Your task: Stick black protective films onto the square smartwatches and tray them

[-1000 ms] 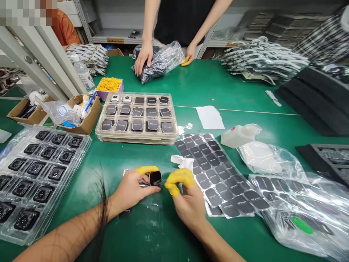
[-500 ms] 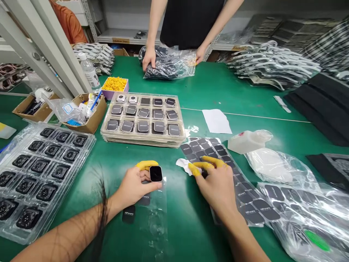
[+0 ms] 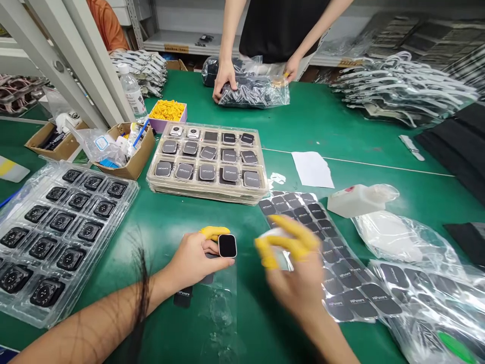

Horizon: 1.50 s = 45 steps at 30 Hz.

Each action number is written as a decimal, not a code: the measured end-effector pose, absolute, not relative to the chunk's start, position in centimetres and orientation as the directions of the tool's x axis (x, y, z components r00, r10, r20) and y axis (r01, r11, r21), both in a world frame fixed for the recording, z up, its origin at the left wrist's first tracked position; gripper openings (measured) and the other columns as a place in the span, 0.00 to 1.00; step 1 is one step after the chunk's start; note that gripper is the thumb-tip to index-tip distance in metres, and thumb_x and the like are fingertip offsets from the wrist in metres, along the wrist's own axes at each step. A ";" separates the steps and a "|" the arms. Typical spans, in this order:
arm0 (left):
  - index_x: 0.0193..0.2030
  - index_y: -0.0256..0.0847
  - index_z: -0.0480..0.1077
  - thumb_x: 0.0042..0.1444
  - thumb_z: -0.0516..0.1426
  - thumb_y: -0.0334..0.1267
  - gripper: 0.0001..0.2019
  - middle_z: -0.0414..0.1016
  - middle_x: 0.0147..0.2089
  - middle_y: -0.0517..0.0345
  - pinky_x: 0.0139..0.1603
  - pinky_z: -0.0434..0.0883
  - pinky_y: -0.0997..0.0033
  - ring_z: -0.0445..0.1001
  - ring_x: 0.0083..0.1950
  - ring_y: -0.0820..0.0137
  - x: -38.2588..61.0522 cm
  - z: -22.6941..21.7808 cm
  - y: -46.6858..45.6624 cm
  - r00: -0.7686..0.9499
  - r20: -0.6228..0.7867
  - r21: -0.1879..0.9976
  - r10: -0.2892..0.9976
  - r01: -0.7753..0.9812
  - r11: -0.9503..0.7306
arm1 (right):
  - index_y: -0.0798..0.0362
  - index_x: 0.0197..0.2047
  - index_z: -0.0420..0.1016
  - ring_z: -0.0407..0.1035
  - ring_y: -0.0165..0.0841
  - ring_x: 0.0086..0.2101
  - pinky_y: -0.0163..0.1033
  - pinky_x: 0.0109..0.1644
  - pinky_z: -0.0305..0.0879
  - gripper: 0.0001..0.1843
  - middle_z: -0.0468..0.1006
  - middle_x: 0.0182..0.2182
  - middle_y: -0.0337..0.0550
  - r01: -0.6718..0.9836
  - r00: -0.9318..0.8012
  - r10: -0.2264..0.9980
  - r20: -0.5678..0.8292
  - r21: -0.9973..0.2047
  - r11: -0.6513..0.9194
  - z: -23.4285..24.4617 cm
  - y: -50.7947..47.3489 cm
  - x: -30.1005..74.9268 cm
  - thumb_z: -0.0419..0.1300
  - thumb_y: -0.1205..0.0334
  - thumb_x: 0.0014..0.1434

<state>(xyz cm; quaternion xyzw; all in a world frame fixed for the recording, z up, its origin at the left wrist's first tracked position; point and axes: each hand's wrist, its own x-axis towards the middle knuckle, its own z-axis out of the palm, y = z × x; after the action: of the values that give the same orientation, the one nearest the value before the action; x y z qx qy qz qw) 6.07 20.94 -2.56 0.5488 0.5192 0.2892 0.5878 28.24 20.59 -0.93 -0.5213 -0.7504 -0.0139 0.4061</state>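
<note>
My left hand (image 3: 191, 260) grips a square smartwatch body (image 3: 227, 246) by its edges, dark screen upward, with a yellow finger cot (image 3: 214, 232) on one finger. Beneath that hand lies a clear plastic sleeve (image 3: 220, 308), and a black printed film piece (image 3: 183, 297) sits at its left. My right hand (image 3: 291, 268), blurred by motion, wears yellow finger cots and pinches a white wipe (image 3: 275, 234). It hovers just right of the watch, above the edge of a sheet of black HiFuture-printed pads (image 3: 341, 275).
A tray of watches (image 3: 206, 162) and a blister tray of watch bodies (image 3: 64, 232) stand on the green mat. A co-worker's hands (image 3: 223, 81) press a bagged black bundle (image 3: 253, 92) at the far side. A cardboard box (image 3: 129, 151), white bottle (image 3: 359, 199) and plastic bags surround me.
My right hand has lifted the white wipe off the pad sheet and moved it nearer the watch. My left hand keeps its hold. The whole view has shifted slightly.
</note>
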 end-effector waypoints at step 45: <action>0.53 0.36 0.75 0.48 0.70 0.38 0.24 0.83 0.35 0.54 0.39 0.77 0.68 0.82 0.37 0.64 6.0 -2.7 20.8 0.330 -0.319 0.947 0.888 0.134 0.290 | 0.47 0.41 0.77 0.65 0.38 0.36 0.46 0.41 0.54 0.03 0.79 0.32 0.41 0.802 -0.076 0.806 0.586 -0.444 0.399 -2.5 19.9 24.9 0.60 0.62 0.66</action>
<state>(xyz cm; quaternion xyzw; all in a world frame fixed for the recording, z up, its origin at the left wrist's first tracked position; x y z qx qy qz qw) 6.02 20.82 -2.73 0.5156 0.4959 0.2984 0.6319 24.88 19.90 -2.52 -0.5482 -0.7336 0.0026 0.4015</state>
